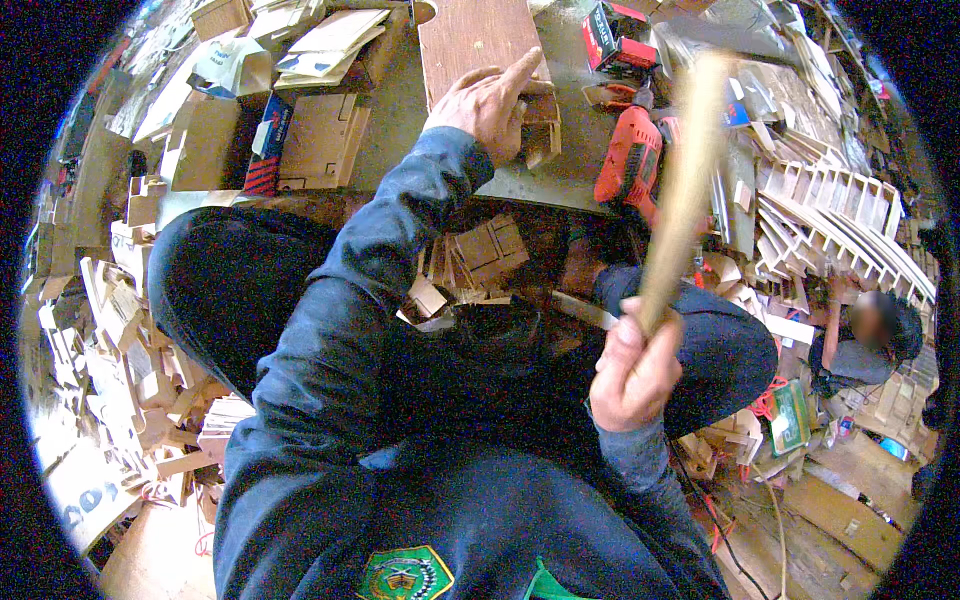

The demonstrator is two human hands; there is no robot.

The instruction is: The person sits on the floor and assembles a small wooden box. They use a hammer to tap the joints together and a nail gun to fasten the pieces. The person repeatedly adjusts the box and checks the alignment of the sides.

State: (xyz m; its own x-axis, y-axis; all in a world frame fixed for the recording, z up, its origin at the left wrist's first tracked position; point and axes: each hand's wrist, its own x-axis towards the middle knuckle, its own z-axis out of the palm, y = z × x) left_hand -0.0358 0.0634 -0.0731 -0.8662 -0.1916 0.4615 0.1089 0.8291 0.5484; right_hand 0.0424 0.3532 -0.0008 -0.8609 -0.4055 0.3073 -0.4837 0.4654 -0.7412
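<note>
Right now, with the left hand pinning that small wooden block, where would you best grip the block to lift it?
Take the small wooden block by its two short sides at the lower right end, which sticks out past the left hand. Come from the right, over the grey bench: the brown board and the fingers cover its upper left. The right hand is shut around a wooden handle.

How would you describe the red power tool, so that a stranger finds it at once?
Start at the grey work surface ahead of the person. The red power tool lies at its right edge, beside the raised wooden stick in the right hand. Only it is bright red among pale wood.
</note>
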